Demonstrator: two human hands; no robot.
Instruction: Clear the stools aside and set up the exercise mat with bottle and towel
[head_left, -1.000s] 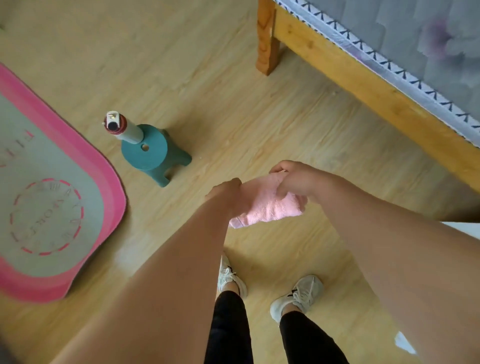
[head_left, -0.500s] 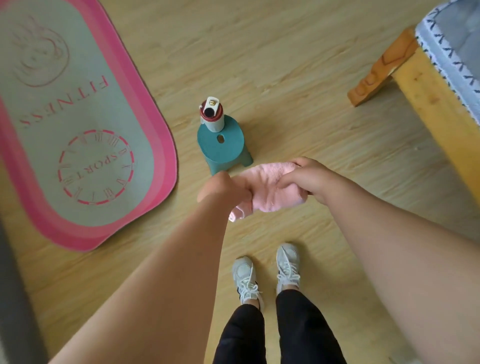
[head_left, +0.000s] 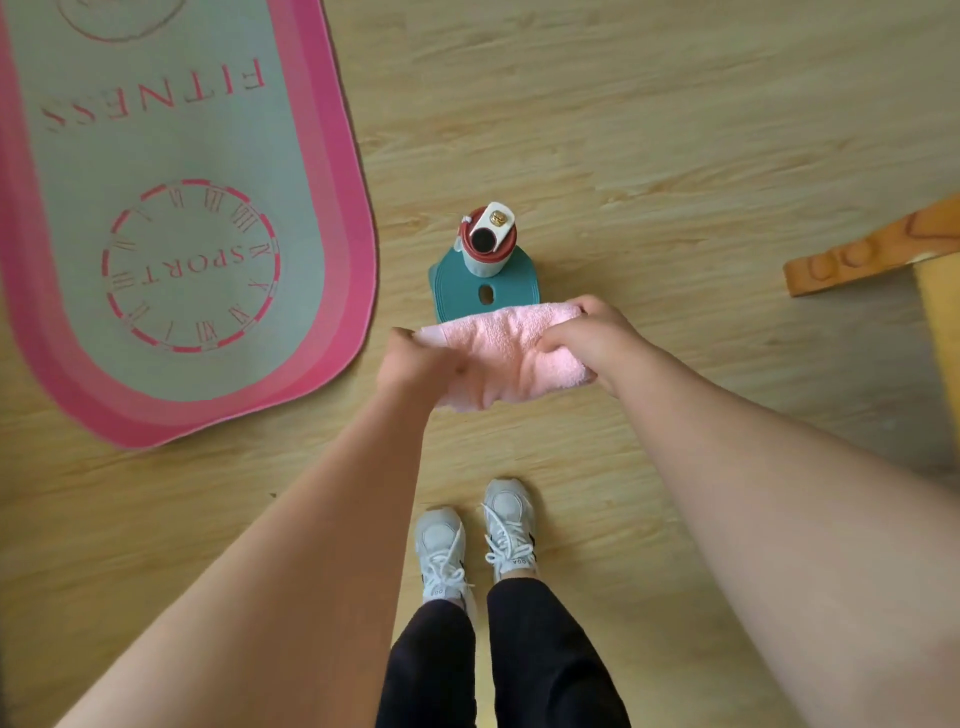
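The person is standing on a wooden floor (head_left: 675, 130) and holding a pink towel (head_left: 506, 353) out in front, stretched between both hands. The left hand (head_left: 415, 358) is gripping the towel's left end, with its fingers curled into the cloth. The right hand (head_left: 587, 338) is gripping the right end, with its fingers curled over the top edge. Seen from above, the towel is covering the near edge of a teal stool (head_left: 457, 291). A white bottle (head_left: 487, 241) with a red cap is standing upright on the far part of the stool's seat. The exercise mat (head_left: 171, 208), grey-green with a pink border, is lying flat on the floor to the left of the stool. A wooden bed frame (head_left: 872, 249) is showing at the right edge. White sneakers (head_left: 441, 545) are pointing toward the stool.
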